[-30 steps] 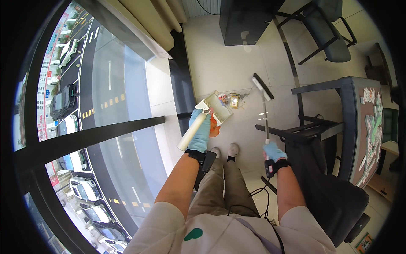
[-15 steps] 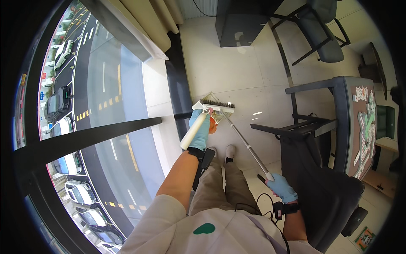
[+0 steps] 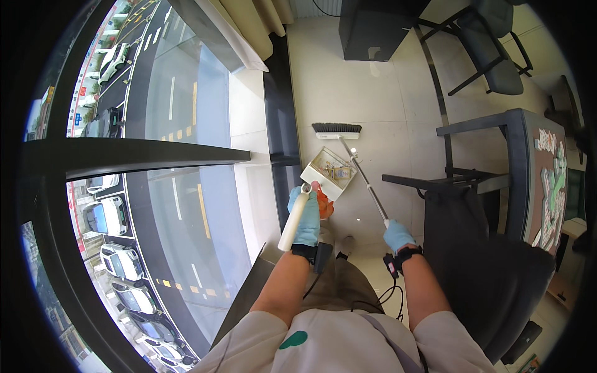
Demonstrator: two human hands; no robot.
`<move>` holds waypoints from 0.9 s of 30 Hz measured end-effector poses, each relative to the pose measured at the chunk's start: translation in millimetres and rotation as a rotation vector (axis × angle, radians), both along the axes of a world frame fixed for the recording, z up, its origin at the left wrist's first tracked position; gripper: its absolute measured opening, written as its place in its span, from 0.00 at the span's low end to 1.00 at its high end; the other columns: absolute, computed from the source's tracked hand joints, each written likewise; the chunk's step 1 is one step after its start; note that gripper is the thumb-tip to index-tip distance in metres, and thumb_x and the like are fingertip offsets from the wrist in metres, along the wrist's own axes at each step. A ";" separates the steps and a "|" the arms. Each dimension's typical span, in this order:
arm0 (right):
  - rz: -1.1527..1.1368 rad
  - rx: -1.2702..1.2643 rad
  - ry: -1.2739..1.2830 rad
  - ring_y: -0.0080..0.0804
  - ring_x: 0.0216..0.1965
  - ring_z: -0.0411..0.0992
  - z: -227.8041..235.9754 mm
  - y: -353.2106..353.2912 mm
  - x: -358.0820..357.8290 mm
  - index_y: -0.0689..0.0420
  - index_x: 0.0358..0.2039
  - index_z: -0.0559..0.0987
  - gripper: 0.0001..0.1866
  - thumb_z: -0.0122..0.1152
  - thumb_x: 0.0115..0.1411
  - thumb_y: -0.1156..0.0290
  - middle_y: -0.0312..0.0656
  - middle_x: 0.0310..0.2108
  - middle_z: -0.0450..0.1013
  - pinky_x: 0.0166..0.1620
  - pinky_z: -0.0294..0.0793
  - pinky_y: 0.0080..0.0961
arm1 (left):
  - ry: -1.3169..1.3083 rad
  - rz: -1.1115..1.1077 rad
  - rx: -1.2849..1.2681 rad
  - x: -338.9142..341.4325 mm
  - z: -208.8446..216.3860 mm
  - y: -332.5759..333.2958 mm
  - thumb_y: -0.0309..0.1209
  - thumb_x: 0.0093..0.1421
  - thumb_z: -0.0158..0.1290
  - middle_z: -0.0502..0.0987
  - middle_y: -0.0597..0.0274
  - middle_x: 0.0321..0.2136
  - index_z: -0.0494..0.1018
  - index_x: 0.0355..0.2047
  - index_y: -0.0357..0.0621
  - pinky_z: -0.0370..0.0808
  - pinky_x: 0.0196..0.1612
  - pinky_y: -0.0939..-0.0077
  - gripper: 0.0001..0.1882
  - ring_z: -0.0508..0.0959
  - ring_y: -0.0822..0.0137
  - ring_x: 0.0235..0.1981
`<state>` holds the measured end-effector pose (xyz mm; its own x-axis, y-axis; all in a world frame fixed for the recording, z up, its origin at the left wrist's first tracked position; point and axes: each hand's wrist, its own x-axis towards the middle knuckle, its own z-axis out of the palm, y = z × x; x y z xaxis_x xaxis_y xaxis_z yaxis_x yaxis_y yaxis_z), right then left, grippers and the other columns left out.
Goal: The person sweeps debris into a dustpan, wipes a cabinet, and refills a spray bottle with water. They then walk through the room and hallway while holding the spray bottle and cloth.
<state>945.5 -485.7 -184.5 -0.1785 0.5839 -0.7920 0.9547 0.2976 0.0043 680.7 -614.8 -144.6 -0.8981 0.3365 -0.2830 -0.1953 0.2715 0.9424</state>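
Observation:
My left hand (image 3: 304, 217), in a blue glove, is closed around a cream handle (image 3: 295, 217) with a ring at its far end. Just beyond the fingers is a white dustpan (image 3: 318, 188) with loose bits of debris inside; my hand hides how the handle joins it. Something orange and crumpled (image 3: 324, 204) shows beside that hand. My right hand (image 3: 398, 235), also gloved, grips the top of a broom's metal pole (image 3: 375, 198). The white broom head (image 3: 336, 135) with dark bristles lies on the floor past the dustpan, apart from it.
A tall window with a dark frame bar (image 3: 155, 158) fills the left side, cars parked outside. Close on the right are a black chair (image 3: 454, 236) and a table (image 3: 521, 149) with flat pieces on top. A dark cabinet (image 3: 373, 28) and another chair (image 3: 494, 59) stand farther off.
The broom head was over the dustpan and is now on the floor beyond it, bristles pointing away. The pan's inside and debris have come into sight. My view has shifted.

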 end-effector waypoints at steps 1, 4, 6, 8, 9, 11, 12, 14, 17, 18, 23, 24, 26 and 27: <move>0.016 -0.023 -0.038 0.61 0.46 0.77 4.5 -16.2 25.0 0.59 0.49 0.74 0.16 0.50 0.64 0.66 0.61 0.42 0.78 0.48 0.76 0.53 | -0.149 0.017 0.062 6.3 -1.6 -5.5 0.35 0.66 0.55 0.74 0.62 0.20 0.72 0.31 0.36 0.70 0.18 0.73 0.13 0.73 0.70 0.18; -0.030 0.062 -0.015 0.59 0.42 0.78 17.2 -57.9 90.2 0.59 0.47 0.74 0.16 0.53 0.61 0.66 0.59 0.40 0.78 0.44 0.76 0.53 | -0.459 0.039 0.209 27.2 -5.6 -16.6 0.34 0.66 0.53 0.73 0.61 0.17 0.72 0.32 0.35 0.71 0.19 0.72 0.12 0.74 0.69 0.18; -0.128 0.068 0.081 0.60 0.40 0.78 29.5 -80.7 122.5 0.59 0.46 0.74 0.16 0.55 0.60 0.65 0.59 0.38 0.78 0.43 0.76 0.54 | -0.466 0.042 0.211 43.0 -4.8 -23.6 0.31 0.66 0.50 0.73 0.61 0.17 0.72 0.32 0.34 0.72 0.20 0.72 0.11 0.73 0.70 0.18; -0.218 0.089 0.163 0.58 0.37 0.78 39.2 -88.3 137.7 0.59 0.46 0.73 0.16 0.56 0.59 0.65 0.58 0.36 0.78 0.40 0.76 0.53 | -0.211 0.009 0.090 59.3 -1.1 -32.2 0.28 0.65 0.48 0.75 0.61 0.20 0.72 0.33 0.34 0.72 0.21 0.72 0.08 0.73 0.71 0.18; -0.266 0.099 0.188 0.56 0.35 0.78 41.4 -86.6 137.9 0.59 0.45 0.73 0.16 0.56 0.59 0.65 0.57 0.34 0.78 0.37 0.76 0.52 | -0.331 0.052 0.138 67.5 1.0 -37.2 0.28 0.64 0.48 0.76 0.60 0.21 0.72 0.34 0.34 0.73 0.21 0.72 0.08 0.73 0.71 0.19; -0.427 0.058 0.217 0.52 0.30 0.78 40.2 -75.4 126.0 0.60 0.45 0.72 0.16 0.56 0.59 0.65 0.54 0.32 0.77 0.32 0.76 0.48 | -0.386 0.045 0.127 79.4 3.6 -44.3 0.28 0.64 0.48 0.77 0.60 0.24 0.72 0.35 0.35 0.73 0.22 0.71 0.07 0.74 0.71 0.20; -0.541 -0.003 0.216 0.49 0.28 0.78 36.4 -65.3 114.8 0.60 0.46 0.72 0.16 0.55 0.60 0.66 0.53 0.31 0.77 0.30 0.76 0.46 | -0.323 -0.001 0.057 83.0 4.0 -46.6 0.28 0.64 0.48 0.78 0.60 0.25 0.72 0.35 0.35 0.73 0.22 0.71 0.07 0.74 0.71 0.20; -0.651 -0.102 0.254 0.39 0.22 0.75 23.6 -50.8 88.4 0.63 0.48 0.71 0.18 0.52 0.61 0.67 0.48 0.29 0.75 0.23 0.74 0.38 | -0.174 -0.059 -0.011 86.7 2.3 -49.6 0.27 0.64 0.49 0.78 0.60 0.26 0.71 0.35 0.36 0.74 0.23 0.71 0.06 0.75 0.71 0.21; -0.493 -0.232 0.067 0.45 0.25 0.79 11.5 -66.2 70.0 0.64 0.50 0.72 0.19 0.49 0.61 0.68 0.51 0.27 0.77 0.26 0.77 0.42 | -0.093 -0.092 0.031 84.2 -5.1 -50.0 0.27 0.65 0.49 0.76 0.61 0.25 0.71 0.34 0.37 0.74 0.22 0.70 0.06 0.74 0.71 0.22; -0.430 -0.327 -0.063 0.46 0.27 0.80 14.3 -80.7 74.0 0.65 0.51 0.72 0.20 0.49 0.61 0.68 0.52 0.27 0.78 0.27 0.78 0.43 | -0.187 -0.096 0.050 83.1 -6.8 -51.4 0.27 0.65 0.49 0.76 0.61 0.25 0.71 0.34 0.38 0.74 0.22 0.70 0.06 0.74 0.70 0.23; -0.559 -0.526 0.131 0.30 0.14 0.67 94.1 -149.4 144.9 0.61 0.37 0.70 0.09 0.50 0.61 0.68 0.41 0.18 0.69 0.18 0.66 0.32 | -0.487 -0.043 0.228 77.6 -1.8 -56.0 0.30 0.65 0.51 0.69 0.64 0.18 0.71 0.33 0.40 0.72 0.19 0.68 0.06 0.68 0.71 0.15; -0.613 -0.498 0.204 0.26 0.13 0.63 117.2 -152.7 157.9 0.59 0.35 0.70 0.07 0.52 0.61 0.69 0.38 0.17 0.66 0.17 0.63 0.29 | -0.488 -0.028 0.249 78.1 1.3 -57.7 0.29 0.65 0.52 0.68 0.65 0.17 0.71 0.32 0.40 0.71 0.18 0.69 0.06 0.66 0.71 0.14; -0.698 -0.494 0.232 0.24 0.13 0.62 159.6 -153.2 175.0 0.60 0.34 0.69 0.09 0.55 0.63 0.68 0.37 0.18 0.67 0.16 0.63 0.26 | -0.421 -0.008 0.260 82.2 6.3 -62.5 0.28 0.64 0.53 0.67 0.66 0.16 0.70 0.32 0.41 0.69 0.17 0.71 0.05 0.64 0.72 0.13; -0.706 -0.504 0.238 0.23 0.13 0.62 174.2 -153.1 179.4 0.61 0.34 0.70 0.10 0.56 0.64 0.67 0.37 0.18 0.67 0.17 0.63 0.26 | -0.353 -0.006 0.240 85.7 7.4 -65.3 0.28 0.64 0.54 0.67 0.66 0.16 0.70 0.31 0.42 0.68 0.17 0.71 0.05 0.64 0.72 0.13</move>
<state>1124.9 -638.9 -10.3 -0.1017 0.2133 -0.9717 0.8751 -0.4454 -0.1893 766.4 -680.1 -137.2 -0.7579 0.4353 -0.4859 -0.5165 0.0545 0.8545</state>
